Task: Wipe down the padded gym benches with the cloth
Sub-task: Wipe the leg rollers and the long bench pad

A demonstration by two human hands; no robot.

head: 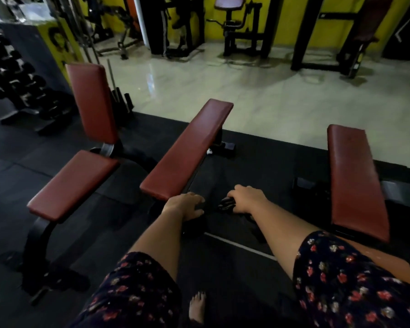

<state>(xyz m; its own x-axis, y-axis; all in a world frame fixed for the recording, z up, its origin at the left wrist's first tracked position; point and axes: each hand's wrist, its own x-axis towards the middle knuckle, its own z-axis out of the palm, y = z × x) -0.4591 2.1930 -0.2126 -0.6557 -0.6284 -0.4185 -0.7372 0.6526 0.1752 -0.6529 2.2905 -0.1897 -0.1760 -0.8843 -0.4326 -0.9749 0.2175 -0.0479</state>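
A: What's each grip doing?
B: Right hand [247, 197] is clenched around a dark bunched cloth [226, 204]. Left hand [185, 207] is curled on something dark; closed or not, I cannot tell.
A: And the benches?
B: Middle bench [187, 150] sits just beyond the left hand; right bench [355, 181] is apart.

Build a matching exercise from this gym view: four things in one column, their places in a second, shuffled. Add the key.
1. Upright bench
2. Middle flat bench
3. Right flat bench
4. Dumbbell rack

A. Far left, by the wall
B. Just beyond the left hand
C. Right of the right hand
D. Left of the middle bench, backrest raised

Pairs: 1-D, 2-B, 3-C, 4-A
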